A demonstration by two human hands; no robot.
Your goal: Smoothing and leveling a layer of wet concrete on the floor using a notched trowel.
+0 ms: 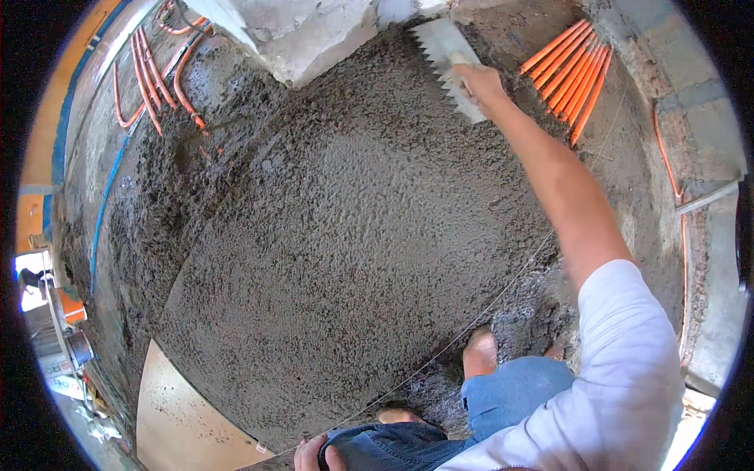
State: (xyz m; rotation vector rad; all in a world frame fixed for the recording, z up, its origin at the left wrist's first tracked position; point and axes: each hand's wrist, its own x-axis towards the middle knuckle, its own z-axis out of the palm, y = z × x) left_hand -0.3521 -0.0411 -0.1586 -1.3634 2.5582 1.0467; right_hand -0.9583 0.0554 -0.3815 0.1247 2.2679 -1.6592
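At the far side of the wet grey mortar, my right hand is closed around the handle of a notched trowel. Its flat pale metal blade lies on or just over the mortar, with the toothed edge facing left. My right arm reaches far forward. Around the middle the mortar looks smoother; near the left side and the far edge it is rough and lumpy. At the lower edge, my left hand rests by my denim-covered knee, partly cut off, its visible fingers loose with no tool in them.
Orange conduits fan out at the far right; more orange tubes rise at the far left beside a blue pipe. A pale wall corner juts in. A thin string crosses before my bare feet. A tan board lies front left.
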